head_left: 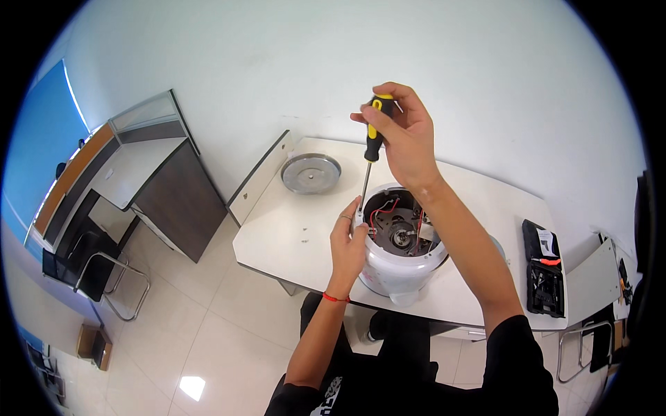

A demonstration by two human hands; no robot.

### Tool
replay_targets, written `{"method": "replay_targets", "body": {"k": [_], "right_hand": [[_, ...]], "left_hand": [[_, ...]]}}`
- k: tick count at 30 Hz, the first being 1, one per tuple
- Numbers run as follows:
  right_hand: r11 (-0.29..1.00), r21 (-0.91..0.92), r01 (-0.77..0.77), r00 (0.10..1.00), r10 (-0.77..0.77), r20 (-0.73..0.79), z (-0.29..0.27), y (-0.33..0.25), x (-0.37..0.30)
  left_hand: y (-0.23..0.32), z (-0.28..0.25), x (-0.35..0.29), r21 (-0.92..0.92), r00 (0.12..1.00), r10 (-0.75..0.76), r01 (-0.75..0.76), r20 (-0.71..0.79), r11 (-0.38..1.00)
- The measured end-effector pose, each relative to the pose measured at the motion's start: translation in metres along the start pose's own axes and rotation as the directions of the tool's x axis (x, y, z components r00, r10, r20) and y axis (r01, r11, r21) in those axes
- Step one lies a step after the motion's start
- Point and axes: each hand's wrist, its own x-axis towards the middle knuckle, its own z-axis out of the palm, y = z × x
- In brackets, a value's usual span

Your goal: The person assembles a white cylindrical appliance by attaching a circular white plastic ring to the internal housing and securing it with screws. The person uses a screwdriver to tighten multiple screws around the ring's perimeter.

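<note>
A yellow and black screwdriver [374, 132] stands nearly upright in my right hand [409, 132], whose fingers close round the upper part of its handle. Its metal shaft slants down to the left edge of a white rice cooker's open housing [395, 274]. My left hand [348, 246] grips that rim from the left, its fingertips beside the shaft's lower end. Inside the housing, red and white wires and a round metal part show. The exact spot under the screwdriver's tip is too small to make out.
A round metal cover [311, 173] lies at the table's left back, with several small screws [304, 234] in front of it. An open black tool case [545, 277] sits at the right edge. A low partition [260, 177] borders the white table [277, 239] on the left.
</note>
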Motion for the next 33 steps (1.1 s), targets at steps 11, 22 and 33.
{"method": "replay_targets", "body": {"k": [11,22,33], "right_hand": [[0.986,0.158,-0.044,0.999,0.047,-0.014,0.002,-0.001,0.001],[0.995,0.093,-0.031,0.999,0.028,0.040,0.005,-0.002,0.000],[0.997,-0.072,0.009,0.998,-0.004,0.070,-0.005,0.000,0.006]], "left_hand": [[0.000,-0.001,0.000,-0.025,1.000,-0.025,0.025,0.009,0.999],[-0.002,0.000,0.001,0.011,0.999,0.034,-0.034,0.003,0.999],[0.009,-0.003,0.001,-0.081,0.999,-0.022,0.026,0.049,0.996]]}}
